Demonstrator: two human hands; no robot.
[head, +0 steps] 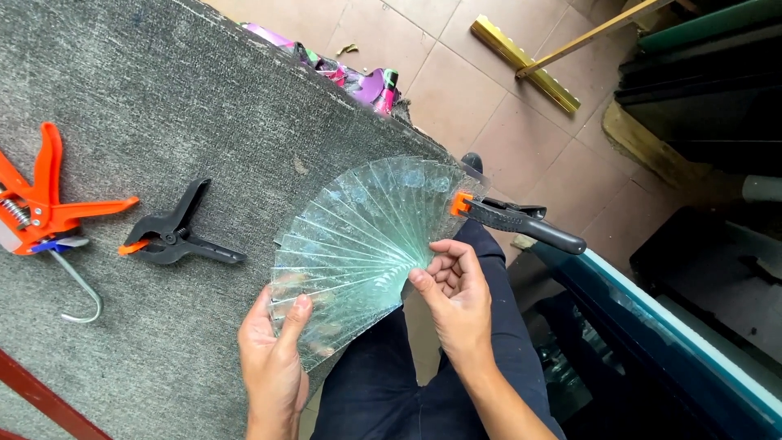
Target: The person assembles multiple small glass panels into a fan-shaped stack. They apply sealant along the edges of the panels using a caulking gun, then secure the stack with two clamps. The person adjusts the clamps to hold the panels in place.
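Note:
A fan of several clear, textured glass strips (358, 236) lies spread at the edge of a grey carpeted table (163, 106). My left hand (273, 358) grips the fan's lower left side, thumb on top of the glass. My right hand (456, 289) pinches the narrow end where the strips meet. A black spring clamp with orange tips (513, 220) is clipped onto the fan's right edge, its handles pointing right past the table.
On the table lie a second black spring clamp (175, 236), a large orange clamp (41, 195) and a metal hook (77, 289). Beyond the table edge are tiled floor, a gold strip (525, 61), colourful scraps (358, 77) and stacked glass panes (652, 318).

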